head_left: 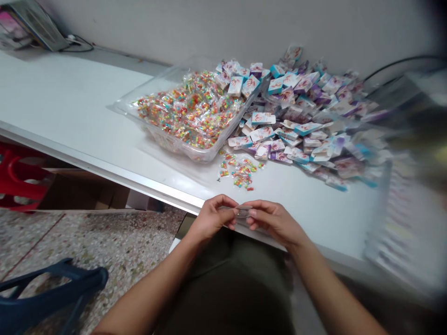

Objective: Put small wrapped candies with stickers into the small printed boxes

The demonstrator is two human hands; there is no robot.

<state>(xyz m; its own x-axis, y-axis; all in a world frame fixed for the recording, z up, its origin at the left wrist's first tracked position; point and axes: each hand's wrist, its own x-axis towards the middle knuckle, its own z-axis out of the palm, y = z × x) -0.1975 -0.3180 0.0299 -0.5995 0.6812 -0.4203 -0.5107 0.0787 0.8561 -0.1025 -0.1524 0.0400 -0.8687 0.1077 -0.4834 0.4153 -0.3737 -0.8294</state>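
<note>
My left hand (217,213) and my right hand (268,217) meet over the table's front edge, fingers pinched from both sides on a small, thin, greyish piece (244,211). It looks like a small carton seen end-on with its sides bowed apart; its printing is not visible. Just beyond my fingers, several clear sachets of colourful beads (242,171) lie loose on the white table (167,174). Behind them stands a clear plastic tub (206,152) heaped with more such sachets.
Right of the tub spreads a pile of small printed cartons (293,125), a few resting on the tub's corner. Blurred pale stacks (401,223) stand at the right. Below left are a cardboard box (84,190), a red stool (21,177) and a dark blue stool (52,288).
</note>
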